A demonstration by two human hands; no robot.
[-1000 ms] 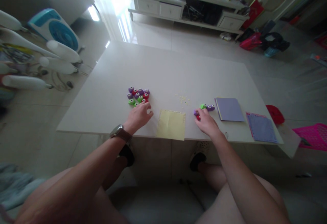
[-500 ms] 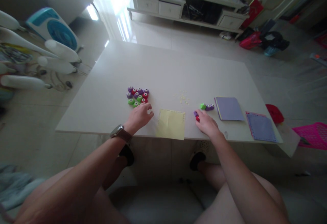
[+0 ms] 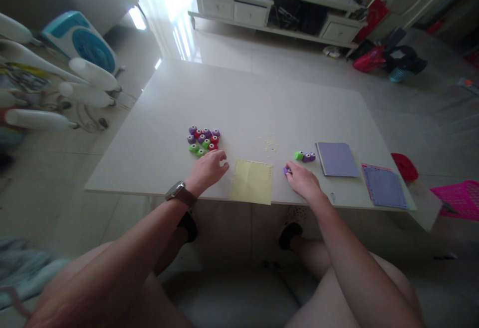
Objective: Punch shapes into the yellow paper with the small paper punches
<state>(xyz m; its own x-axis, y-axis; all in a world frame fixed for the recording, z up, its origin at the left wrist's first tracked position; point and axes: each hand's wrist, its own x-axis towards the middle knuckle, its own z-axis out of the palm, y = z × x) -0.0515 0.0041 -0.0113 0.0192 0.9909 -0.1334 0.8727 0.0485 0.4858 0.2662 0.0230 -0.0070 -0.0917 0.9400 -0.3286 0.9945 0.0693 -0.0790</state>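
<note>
My left hand hovers at the near edge of a cluster of small purple, red and green craft punches. Its fingers are curled but apart, with nothing seen in them. A yellow paper sheet with small cut-outs along its far edge lies between my hands and overhangs the table edge slightly. My right hand has its fingers closed on a purple craft punch, partly hidden under the fingertips. Just beyond it stand a green punch and two purple ones in a row.
Tiny yellow paper bits are scattered on the white table. To the right lie a stack of purple paper and another purple sheet with punched edges. A pink basket and a red object are past the table's right edge.
Under my right fingers, the red part that showed earlier is now out of sight and the purple punch has turned. My left hand has hardly moved.
</note>
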